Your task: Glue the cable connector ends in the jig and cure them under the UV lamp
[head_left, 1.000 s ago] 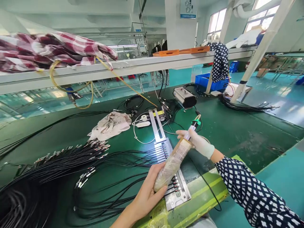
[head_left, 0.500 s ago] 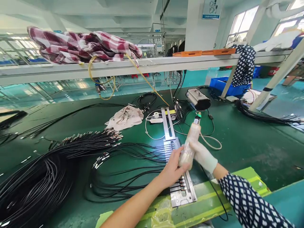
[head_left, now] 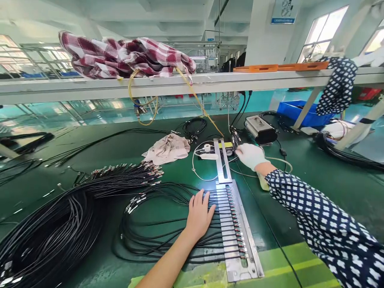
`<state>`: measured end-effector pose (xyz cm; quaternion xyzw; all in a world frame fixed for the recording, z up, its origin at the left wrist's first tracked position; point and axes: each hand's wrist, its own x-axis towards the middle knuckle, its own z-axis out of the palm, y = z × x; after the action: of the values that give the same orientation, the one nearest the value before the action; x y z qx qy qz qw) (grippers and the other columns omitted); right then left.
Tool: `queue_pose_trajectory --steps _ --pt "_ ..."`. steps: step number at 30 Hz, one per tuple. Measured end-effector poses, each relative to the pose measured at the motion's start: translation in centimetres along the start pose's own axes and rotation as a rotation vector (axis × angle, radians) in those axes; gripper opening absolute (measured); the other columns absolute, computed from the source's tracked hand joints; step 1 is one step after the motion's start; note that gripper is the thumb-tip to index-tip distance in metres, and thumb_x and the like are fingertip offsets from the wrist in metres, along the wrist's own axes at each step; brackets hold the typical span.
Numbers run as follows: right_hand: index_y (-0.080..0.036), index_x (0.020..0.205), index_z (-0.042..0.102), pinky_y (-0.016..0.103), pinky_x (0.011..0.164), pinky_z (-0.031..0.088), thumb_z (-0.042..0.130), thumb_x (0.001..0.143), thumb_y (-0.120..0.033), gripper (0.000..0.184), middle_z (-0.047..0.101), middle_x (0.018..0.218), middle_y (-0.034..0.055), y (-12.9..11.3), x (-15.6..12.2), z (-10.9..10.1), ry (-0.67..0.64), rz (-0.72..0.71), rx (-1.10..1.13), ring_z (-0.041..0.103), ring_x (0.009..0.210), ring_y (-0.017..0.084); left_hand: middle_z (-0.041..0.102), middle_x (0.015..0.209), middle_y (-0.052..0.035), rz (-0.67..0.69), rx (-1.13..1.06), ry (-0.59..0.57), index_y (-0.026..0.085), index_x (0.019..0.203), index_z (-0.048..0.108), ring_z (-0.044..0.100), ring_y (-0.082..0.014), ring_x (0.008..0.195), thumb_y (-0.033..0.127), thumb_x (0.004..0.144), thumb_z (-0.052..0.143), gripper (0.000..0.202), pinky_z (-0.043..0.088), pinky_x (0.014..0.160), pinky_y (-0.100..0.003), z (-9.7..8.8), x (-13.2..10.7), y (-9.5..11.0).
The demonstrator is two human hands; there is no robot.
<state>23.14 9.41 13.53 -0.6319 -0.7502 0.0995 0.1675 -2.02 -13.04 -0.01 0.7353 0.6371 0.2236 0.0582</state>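
My left hand (head_left: 200, 214) lies palm down with its fingers spread over several black cables (head_left: 168, 224), beside a metal fixture (head_left: 247, 232). The cable ends sit in a row of slots along that fixture. My right hand (head_left: 250, 156), in a white glove, reaches to a bundle of dark cables with metallic ends (head_left: 235, 137) at the back. Its fingers are closed at the bundle's lower end; what they grip is hidden. Under the right wrist shows the cream end of a wrapped cylindrical tool (head_left: 264, 183), the rest covered by the arm.
A large coil of black cables (head_left: 51, 232) fills the left side. A crumpled cloth (head_left: 168, 149) lies behind the fixture. A silver-and-black box (head_left: 261, 130) stands at the back right. Above runs a shelf rail (head_left: 216, 83) with a plaid cloth (head_left: 126, 58).
Both hands held the wrapped tool above the fixture; they have since let go of it. My left hand moved down-left onto the cables, and my right moved back to the cable bundle. The view shifted.
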Motion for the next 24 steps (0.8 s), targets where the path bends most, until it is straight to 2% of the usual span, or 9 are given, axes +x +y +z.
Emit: queue_pose_trajectory --steps 3,6,9,11,15,19,21,23,24 --pt "-0.018 0.129 0.06 0.05 0.102 0.052 0.061 0.099 -0.041 0.037 0.06 0.134 0.0104 -5.6 4.6 2.2 -0.015 -0.162 -0.082 0.061 0.118 0.026 0.039 0.159 -0.0154 0.005 0.079 0.006 0.02 0.15 0.046 0.037 -0.0309 0.147 0.042 0.105 0.042 0.05 0.028 0.123 -0.058 0.3 0.0 -0.1" --pt "-0.017 0.131 0.059 0.049 0.099 0.055 0.064 0.099 -0.038 0.039 0.059 0.134 0.0112 -9.8 8.0 3.8 0.011 -0.203 -0.157 0.062 0.117 0.026 0.041 0.158 -0.0142 0.034 0.162 0.033 0.02 0.15 0.047 0.04 -0.0305 0.145 0.042 0.104 0.043 0.051 0.034 0.121 -0.057 0.6 0.0 -0.5" --pt "-0.017 0.132 0.058 0.049 0.098 0.055 0.064 0.099 -0.038 0.04 0.059 0.135 0.0114 -11.5 9.5 3.9 0.035 -0.185 -0.214 0.062 0.117 0.026 0.043 0.157 -0.0141 0.045 0.17 0.08 0.021 0.149 0.048 0.042 -0.0317 0.143 0.042 0.103 0.045 0.05 0.036 0.119 -0.059 1.2 0.0 -1.1" --pt "-0.017 0.132 0.058 0.048 0.096 0.056 0.063 0.099 -0.039 0.04 0.06 0.133 0.0111 -11.7 9.7 2.9 0.02 -0.174 -0.239 0.063 0.115 0.025 0.044 0.156 -0.0146 0.049 0.154 0.092 0.022 0.148 0.048 0.044 -0.0326 0.142 0.043 0.103 0.045 0.051 0.037 0.118 -0.06 1.4 0.0 -1.4" --pt "-0.017 0.129 0.06 0.046 0.093 0.058 0.064 0.099 -0.039 0.038 0.062 0.129 0.0105 -12.4 9.6 -1.8 -0.042 -0.202 -0.268 0.065 0.111 0.024 0.044 0.156 -0.0164 0.05 0.114 0.061 0.02 0.148 0.049 0.043 -0.0338 0.142 0.044 0.103 0.044 0.051 0.036 0.117 -0.061 1.0 0.2 -1.3" --pt "-0.01 0.12 0.067 0.051 0.105 0.047 0.059 0.101 -0.037 0.034 0.067 0.121 0.0118 -13.0 7.7 -9.6 -0.074 -0.289 -0.275 0.062 0.119 0.028 0.044 0.155 -0.017 0.038 0.064 0.042 0.019 0.146 0.05 0.042 -0.0334 0.143 0.045 0.103 0.045 0.05 0.032 0.119 -0.061 0.3 0.3 -0.6" --pt "-0.008 0.116 0.07 0.051 0.109 0.04 0.057 0.1 -0.037 0.036 0.07 0.113 0.0097 -12.4 4.3 -13.4 -0.091 -0.35 -0.264 0.06 0.121 0.03 0.045 0.154 -0.0168 0.031 0.028 0.045 0.019 0.145 0.05 0.041 -0.0326 0.143 0.044 0.103 0.046 0.049 0.031 0.12 -0.059 0.1 0.2 -0.4" --pt "-0.011 0.11 0.073 0.048 0.105 0.041 0.058 0.096 -0.045 0.04 0.071 0.104 0.0039 -11.3 -1.5 -15.9 -0.156 -0.495 -0.165 0.062 0.111 0.027 0.045 0.153 -0.0171 0.025 -0.007 0.043 0.019 0.144 0.05 0.04 -0.0319 0.143 0.043 0.103 0.047 0.048 0.03 0.121 -0.058 0.1 0.2 -0.3" --pt "-0.014 0.107 0.075 0.047 0.102 0.042 0.06 0.093 -0.048 0.04 0.071 0.1 0.0018 -10.6 -5.2 -16.2 -0.202 -0.569 -0.054 0.062 0.104 0.024 0.045 0.153 -0.0173 0.022 -0.02 0.038 0.018 0.144 0.049 0.04 -0.0315 0.143 0.043 0.103 0.047 0.048 0.029 0.121 -0.058 0.1 0.3 -0.4"
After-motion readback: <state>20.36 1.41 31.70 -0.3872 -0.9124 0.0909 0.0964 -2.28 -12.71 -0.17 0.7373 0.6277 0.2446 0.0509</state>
